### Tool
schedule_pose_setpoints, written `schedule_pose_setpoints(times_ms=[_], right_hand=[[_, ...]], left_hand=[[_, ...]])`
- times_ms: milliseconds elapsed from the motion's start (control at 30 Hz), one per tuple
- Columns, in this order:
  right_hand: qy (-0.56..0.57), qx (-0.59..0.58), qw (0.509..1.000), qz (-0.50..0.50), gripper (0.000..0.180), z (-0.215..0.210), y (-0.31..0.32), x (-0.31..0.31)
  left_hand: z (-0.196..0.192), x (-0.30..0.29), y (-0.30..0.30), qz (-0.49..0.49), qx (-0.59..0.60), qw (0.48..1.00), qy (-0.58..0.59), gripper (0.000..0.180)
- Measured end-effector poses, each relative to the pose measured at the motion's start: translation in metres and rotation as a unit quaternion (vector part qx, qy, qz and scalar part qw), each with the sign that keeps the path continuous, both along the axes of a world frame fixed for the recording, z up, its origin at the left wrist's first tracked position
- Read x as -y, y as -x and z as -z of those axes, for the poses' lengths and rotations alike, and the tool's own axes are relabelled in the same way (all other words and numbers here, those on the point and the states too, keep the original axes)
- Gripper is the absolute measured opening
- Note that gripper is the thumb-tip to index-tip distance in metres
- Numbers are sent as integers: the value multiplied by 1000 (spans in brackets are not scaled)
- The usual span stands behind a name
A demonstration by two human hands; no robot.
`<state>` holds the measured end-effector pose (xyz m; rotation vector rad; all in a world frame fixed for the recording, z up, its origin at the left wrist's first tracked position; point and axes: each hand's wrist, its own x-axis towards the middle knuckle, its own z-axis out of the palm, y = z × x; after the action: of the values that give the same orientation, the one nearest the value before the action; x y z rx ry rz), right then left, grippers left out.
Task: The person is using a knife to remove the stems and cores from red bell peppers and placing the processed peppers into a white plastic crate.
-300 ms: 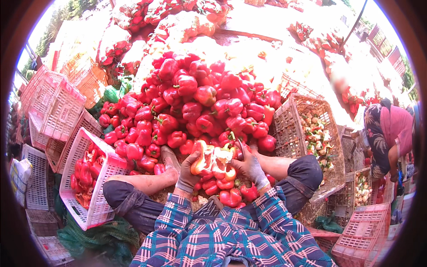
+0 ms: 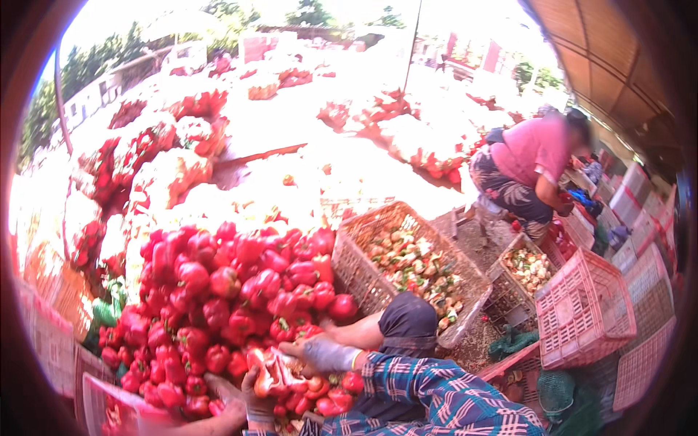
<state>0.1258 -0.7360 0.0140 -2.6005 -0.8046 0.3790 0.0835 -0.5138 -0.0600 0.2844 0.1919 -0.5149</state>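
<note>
While the left hand has its grip around a split red pepper at lower centre, the gloved right hand sits by its upper edge; whether that grip holds anything, I cannot tell. Whole red peppers pile up centre-left.

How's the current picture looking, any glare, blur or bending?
Head view: sunlit yard beyond the red bell peppers blown out to white; head view: right hand slightly soft-edged; head view: fisheye curving the brown roof toward the picture's dark rim.
</note>
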Motion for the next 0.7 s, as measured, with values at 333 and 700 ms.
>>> schedule_pose_setpoints(times_ms=[333,700], right_hand=[[-30,34,970,240,54,56,-28,-22],[-255,72,892,365,57,57,-54,-97]], left_hand=[[-42,2,-14,-36,85,988,-127,38],[-91,-106,33,-327,160,893,-265,41]])
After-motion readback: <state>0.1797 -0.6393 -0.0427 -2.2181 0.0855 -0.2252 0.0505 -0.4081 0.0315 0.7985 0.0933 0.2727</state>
